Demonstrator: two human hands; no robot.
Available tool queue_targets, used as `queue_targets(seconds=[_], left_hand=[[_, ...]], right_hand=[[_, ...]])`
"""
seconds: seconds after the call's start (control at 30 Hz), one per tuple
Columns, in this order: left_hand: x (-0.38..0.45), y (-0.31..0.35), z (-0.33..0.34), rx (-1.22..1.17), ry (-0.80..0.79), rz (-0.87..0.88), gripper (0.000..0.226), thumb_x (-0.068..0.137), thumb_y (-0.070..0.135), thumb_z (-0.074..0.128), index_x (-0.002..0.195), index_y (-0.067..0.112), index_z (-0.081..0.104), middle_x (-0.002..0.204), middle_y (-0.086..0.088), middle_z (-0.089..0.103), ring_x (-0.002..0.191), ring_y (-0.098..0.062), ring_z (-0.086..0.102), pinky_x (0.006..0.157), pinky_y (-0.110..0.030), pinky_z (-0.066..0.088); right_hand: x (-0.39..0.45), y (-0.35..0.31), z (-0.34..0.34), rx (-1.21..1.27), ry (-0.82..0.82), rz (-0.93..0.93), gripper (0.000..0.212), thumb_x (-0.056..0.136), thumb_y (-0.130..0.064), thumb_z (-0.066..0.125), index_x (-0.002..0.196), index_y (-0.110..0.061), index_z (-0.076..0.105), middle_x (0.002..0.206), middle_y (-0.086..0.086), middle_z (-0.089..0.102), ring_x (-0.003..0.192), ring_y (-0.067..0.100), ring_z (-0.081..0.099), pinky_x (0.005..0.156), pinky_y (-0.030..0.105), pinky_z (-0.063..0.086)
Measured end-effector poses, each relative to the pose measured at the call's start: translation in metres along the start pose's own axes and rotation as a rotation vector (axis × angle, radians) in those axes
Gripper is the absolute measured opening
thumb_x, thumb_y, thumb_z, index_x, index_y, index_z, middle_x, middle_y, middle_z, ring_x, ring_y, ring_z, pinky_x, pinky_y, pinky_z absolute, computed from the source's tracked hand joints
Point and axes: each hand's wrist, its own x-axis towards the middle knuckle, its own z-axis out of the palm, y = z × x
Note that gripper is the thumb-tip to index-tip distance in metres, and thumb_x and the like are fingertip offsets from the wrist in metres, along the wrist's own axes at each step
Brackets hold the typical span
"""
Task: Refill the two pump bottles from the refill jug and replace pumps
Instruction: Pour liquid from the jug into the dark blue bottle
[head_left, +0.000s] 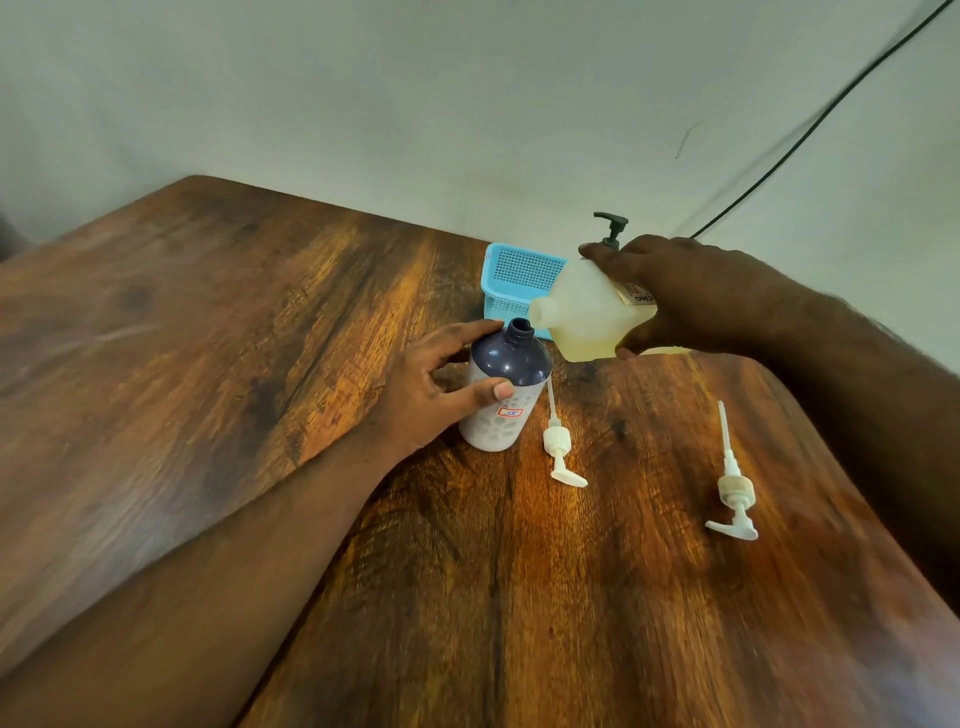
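A dark blue and white bottle (501, 387) stands upright on the wooden table (260, 338) with its neck uncovered. My left hand (431, 389) grips its side, thumb in front and fingers behind. My right hand (691, 296) holds the translucent refill jug (582, 317) tilted to the left, its uncapped spout just above and right of the bottle's neck. Pale yellow liquid fills the jug's lower part. Two white pumps lie on the table: one pump (558, 447) beside the bottle, the other pump (732, 488) further right. A dark pump head (613, 228) shows behind my right hand; its bottle is hidden.
A light blue perforated basket (519, 280) stands behind the bottle near the table's far edge. A black cable (810, 130) runs down the wall at the right. The wall closes off the table's far side.
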Motion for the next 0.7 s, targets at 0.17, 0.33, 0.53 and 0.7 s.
queue_targets(seconds=[0.17,0.33,0.53,0.7], left_hand=[[-0.0002,-0.0004,0.0003,-0.002,0.001,-0.008,0.068,0.075,0.046,0.076,0.135,0.021,0.057,0.129,0.002,0.062,0.118,-0.012,0.061,0.092,-0.037,0.057],[0.0001,0.0006,-0.0001,0.004,-0.005,-0.008,0.068,0.075,0.047,0.075,0.136,0.022,0.056,0.130,0.003,0.062,0.120,-0.008,0.059,0.094,-0.034,0.056],[0.0000,-0.0008,0.0000,0.003,-0.002,0.001,0.068,0.076,0.045,0.075,0.136,0.019,0.057,0.131,0.001,0.062,0.119,-0.010,0.060,0.094,-0.034,0.056],[0.0001,0.0008,0.0006,0.001,0.000,0.003,0.067,0.075,0.046,0.075,0.135,0.023,0.056,0.129,0.005,0.061,0.118,-0.006,0.059,0.094,-0.029,0.055]], right_hand=[[-0.0002,-0.0006,-0.0005,-0.010,0.000,0.005,0.101,0.078,-0.033,0.077,0.152,-0.032,0.007,0.140,0.004,0.043,0.125,0.028,0.047,0.092,0.044,0.050],[-0.0009,-0.0013,0.0000,-0.013,-0.013,0.013,0.102,0.078,-0.033,0.077,0.152,-0.031,0.007,0.141,0.004,0.043,0.125,0.028,0.046,0.094,0.044,0.049],[-0.0016,-0.0020,0.0005,-0.012,-0.002,0.015,0.102,0.077,-0.032,0.078,0.152,-0.031,0.009,0.141,0.004,0.043,0.125,0.028,0.047,0.093,0.046,0.050],[-0.0018,-0.0017,-0.0003,-0.011,-0.006,0.020,0.102,0.077,-0.033,0.077,0.152,-0.032,0.008,0.142,0.003,0.043,0.126,0.028,0.046,0.093,0.046,0.050]])
